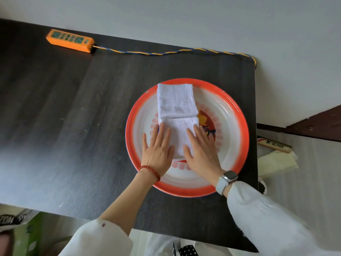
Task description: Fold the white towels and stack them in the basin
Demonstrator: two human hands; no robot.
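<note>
A round enamel basin (238,126) with an orange-red rim and white inside sits on the right part of a dark table. Two folded white towels lie in it. The far towel (175,100) reaches up over the back rim. The near towel (180,132) lies just in front of it, the two edges touching. My left hand (156,150) rests flat on the near towel's left edge, fingers straight. My right hand (201,150) lies flat on its right side, fingers straight. Both palms cover the towel's near end.
An orange power strip (70,40) lies at the table's (73,126) back left, its twisted yellow-blue cord (166,52) running along the back edge to the right corner. Off the right edge, on the floor, lie a tube marked K-GLASS (275,145) and a pale cloth (276,161).
</note>
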